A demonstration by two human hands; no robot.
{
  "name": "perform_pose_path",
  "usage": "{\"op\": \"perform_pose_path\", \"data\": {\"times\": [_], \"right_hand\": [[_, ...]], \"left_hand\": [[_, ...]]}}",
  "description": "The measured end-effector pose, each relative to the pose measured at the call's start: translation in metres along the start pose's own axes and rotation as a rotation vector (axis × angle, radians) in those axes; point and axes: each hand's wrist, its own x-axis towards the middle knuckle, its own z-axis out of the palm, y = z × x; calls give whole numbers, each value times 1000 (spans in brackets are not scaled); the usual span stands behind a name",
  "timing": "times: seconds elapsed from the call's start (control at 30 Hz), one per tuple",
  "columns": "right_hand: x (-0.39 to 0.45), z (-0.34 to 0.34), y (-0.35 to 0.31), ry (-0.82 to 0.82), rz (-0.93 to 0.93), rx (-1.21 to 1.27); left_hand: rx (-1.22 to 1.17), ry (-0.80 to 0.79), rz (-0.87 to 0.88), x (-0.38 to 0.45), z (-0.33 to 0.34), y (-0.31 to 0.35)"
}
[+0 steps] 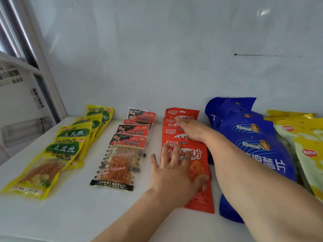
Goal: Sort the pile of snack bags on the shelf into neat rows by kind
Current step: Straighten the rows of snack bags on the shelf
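Snack bags lie in 5 overlapping rows on a white shelf (73,215), each row running from 6 toward 12 o'clock. Yellow-green bags (52,159) sit at 9 o'clock, red-and-black bags (122,154) beside them, orange-red bags (197,165) at centre, blue bags (258,147) next, yellow bags (305,142) at 3 o'clock. The left hand (174,173) presses flat, fingers spread, on the nearest orange-red bag; the right hand (190,128) rests with straight fingers on that row's far bags.
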Motion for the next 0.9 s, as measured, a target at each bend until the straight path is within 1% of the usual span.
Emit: {"op": "perform_pose_path", "data": {"times": [0.1, 0.2, 0.33, 0.6, 0.8, 0.9], "right_hand": [[-5, -3, -2, -45, 45, 99], [-7, -4, -2, -87, 79, 182], [-7, -4, -3, -107, 63, 181], [4, 13, 6, -63, 30, 44], [9, 29, 14, 59, 28, -81], [-1, 31, 10, 97, 48, -198]], "left_hand": [[-10, -9, -2, 2, 0, -3], [-12, 32, 6, 0, 1, -4], [-44, 58, 14, 0, 3, -9], [-98, 29, 2, 5, 7, -16], [-98, 1, 7, 7, 5, -16], [-104, -19, 7, 7, 3, -16]]}}
